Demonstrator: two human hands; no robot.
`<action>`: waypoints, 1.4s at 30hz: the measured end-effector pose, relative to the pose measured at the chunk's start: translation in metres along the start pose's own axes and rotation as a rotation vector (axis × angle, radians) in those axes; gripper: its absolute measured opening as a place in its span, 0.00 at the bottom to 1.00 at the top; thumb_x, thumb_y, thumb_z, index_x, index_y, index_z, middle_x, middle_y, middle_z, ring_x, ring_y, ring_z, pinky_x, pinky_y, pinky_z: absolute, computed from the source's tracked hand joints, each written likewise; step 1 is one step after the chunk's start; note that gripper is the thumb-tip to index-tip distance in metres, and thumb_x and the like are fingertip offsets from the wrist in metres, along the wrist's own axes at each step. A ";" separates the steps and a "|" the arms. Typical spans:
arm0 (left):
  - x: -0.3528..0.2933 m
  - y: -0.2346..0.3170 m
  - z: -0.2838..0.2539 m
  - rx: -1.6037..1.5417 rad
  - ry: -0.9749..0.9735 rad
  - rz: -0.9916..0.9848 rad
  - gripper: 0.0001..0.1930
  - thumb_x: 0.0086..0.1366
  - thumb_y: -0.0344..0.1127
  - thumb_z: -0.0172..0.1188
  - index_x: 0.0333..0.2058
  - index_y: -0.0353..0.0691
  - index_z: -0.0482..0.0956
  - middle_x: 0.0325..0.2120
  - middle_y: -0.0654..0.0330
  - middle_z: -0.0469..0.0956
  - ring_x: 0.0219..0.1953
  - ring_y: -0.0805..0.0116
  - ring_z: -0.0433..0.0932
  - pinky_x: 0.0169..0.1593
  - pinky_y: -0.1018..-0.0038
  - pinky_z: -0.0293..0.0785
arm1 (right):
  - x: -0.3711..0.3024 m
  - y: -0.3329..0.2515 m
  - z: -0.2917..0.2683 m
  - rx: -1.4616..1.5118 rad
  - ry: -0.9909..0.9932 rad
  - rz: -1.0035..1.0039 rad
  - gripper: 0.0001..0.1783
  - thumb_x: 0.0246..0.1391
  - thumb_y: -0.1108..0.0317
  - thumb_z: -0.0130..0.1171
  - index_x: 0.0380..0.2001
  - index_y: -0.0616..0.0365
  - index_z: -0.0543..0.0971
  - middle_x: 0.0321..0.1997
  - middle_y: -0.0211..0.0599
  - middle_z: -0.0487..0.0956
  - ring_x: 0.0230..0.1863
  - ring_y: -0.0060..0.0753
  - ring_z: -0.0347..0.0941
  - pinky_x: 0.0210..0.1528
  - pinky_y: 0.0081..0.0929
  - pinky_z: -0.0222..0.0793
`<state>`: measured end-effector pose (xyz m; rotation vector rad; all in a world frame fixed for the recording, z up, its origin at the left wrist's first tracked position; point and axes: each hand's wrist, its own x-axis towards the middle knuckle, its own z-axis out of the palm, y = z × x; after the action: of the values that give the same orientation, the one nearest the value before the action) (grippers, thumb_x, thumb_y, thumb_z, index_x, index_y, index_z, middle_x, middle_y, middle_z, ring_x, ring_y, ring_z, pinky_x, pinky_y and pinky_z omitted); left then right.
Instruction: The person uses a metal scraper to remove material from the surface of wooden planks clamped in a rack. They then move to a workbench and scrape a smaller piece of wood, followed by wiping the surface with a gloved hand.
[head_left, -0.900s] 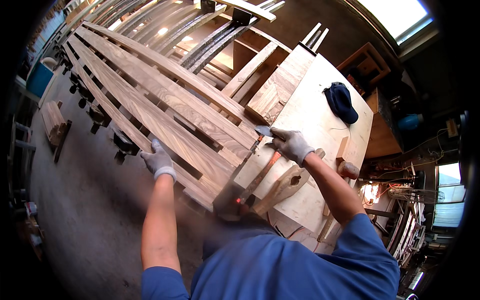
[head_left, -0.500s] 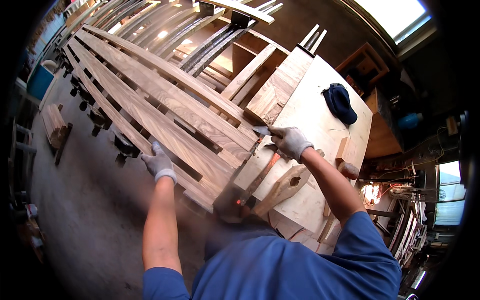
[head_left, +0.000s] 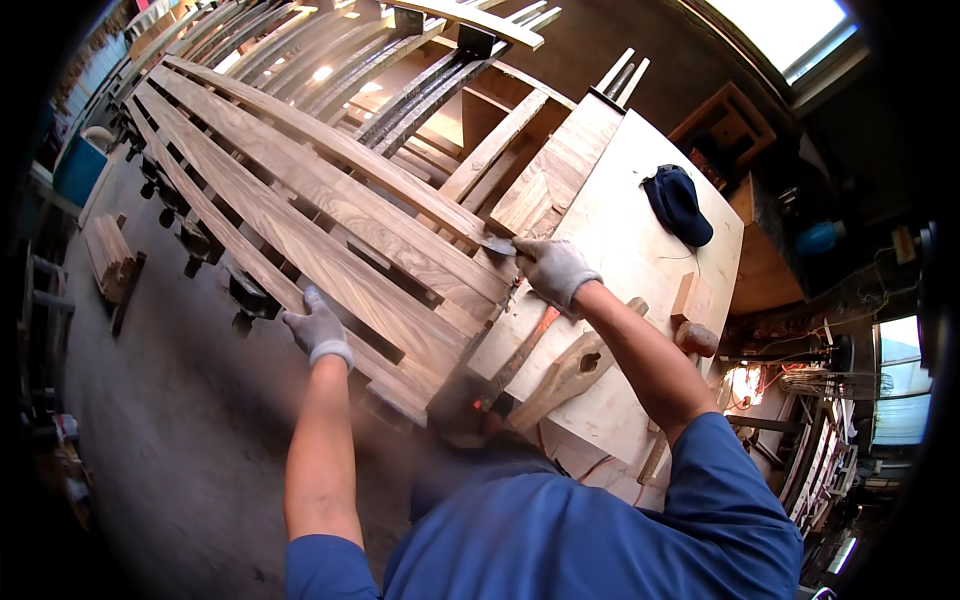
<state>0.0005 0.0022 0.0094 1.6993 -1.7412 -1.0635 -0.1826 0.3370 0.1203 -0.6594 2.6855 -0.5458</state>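
My right hand (head_left: 558,270), in a pale work glove, is closed round a putty knife (head_left: 498,245). The knife's metal blade points left, over the right end of a long wooden board (head_left: 350,155); whether it touches the wood I cannot tell. My left hand (head_left: 318,330), also gloved, lies on the nearest narrow board (head_left: 240,245), thumb and fingers apart. Between these boards, several long wood-grained boards (head_left: 270,205) run side by side toward the far left, with dark gaps between them.
On the pale tabletop (head_left: 620,250) at right lie a dark blue cap (head_left: 678,205), a shaped wooden piece with a hole (head_left: 575,375) and a long tool with an orange patch (head_left: 525,350). Stacked wood pieces (head_left: 560,160) stand behind. Black clamp ends (head_left: 248,290) jut out over the grey floor (head_left: 190,400).
My right hand has moved left and slightly up with the putty knife, bringing its blade from the table's edge over the board ends. My left hand stays in place.
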 end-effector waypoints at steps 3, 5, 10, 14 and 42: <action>0.000 -0.004 0.001 0.003 -0.011 0.009 0.40 0.75 0.58 0.61 0.64 0.22 0.67 0.60 0.28 0.76 0.60 0.32 0.80 0.63 0.51 0.78 | -0.032 0.044 -0.002 -0.039 -0.013 -0.026 0.22 0.67 0.56 0.58 0.61 0.46 0.84 0.45 0.55 0.87 0.46 0.61 0.85 0.53 0.52 0.81; 0.003 -0.007 -0.002 0.029 0.007 0.004 0.39 0.76 0.58 0.61 0.64 0.22 0.67 0.60 0.28 0.76 0.59 0.32 0.80 0.63 0.51 0.78 | -0.044 0.047 -0.001 -0.077 -0.016 -0.039 0.22 0.67 0.57 0.59 0.61 0.48 0.84 0.44 0.55 0.88 0.45 0.60 0.86 0.53 0.50 0.81; 0.005 -0.009 0.001 0.019 0.013 -0.010 0.43 0.74 0.57 0.65 0.69 0.24 0.64 0.61 0.30 0.77 0.60 0.35 0.81 0.63 0.54 0.78 | -0.014 0.028 0.017 -0.105 0.015 -0.077 0.21 0.68 0.57 0.60 0.59 0.51 0.85 0.41 0.55 0.87 0.43 0.61 0.85 0.49 0.50 0.81; 0.001 0.001 0.002 0.037 -0.014 -0.005 0.40 0.75 0.57 0.62 0.67 0.23 0.66 0.60 0.29 0.77 0.60 0.34 0.80 0.63 0.52 0.77 | 0.035 -0.034 0.021 -0.145 -0.007 -0.084 0.22 0.68 0.55 0.57 0.60 0.47 0.85 0.42 0.57 0.87 0.44 0.65 0.84 0.51 0.55 0.81; 0.004 -0.005 0.002 0.044 0.026 -0.015 0.40 0.75 0.56 0.63 0.68 0.25 0.66 0.61 0.28 0.76 0.60 0.33 0.80 0.62 0.53 0.79 | -0.013 0.008 0.003 0.162 0.043 -0.106 0.25 0.68 0.60 0.64 0.64 0.54 0.81 0.50 0.55 0.88 0.51 0.53 0.87 0.55 0.40 0.81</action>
<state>0.0012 -0.0008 0.0038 1.7478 -1.7503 -1.0123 -0.1731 0.3490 0.1176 -0.7541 2.6218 -0.8038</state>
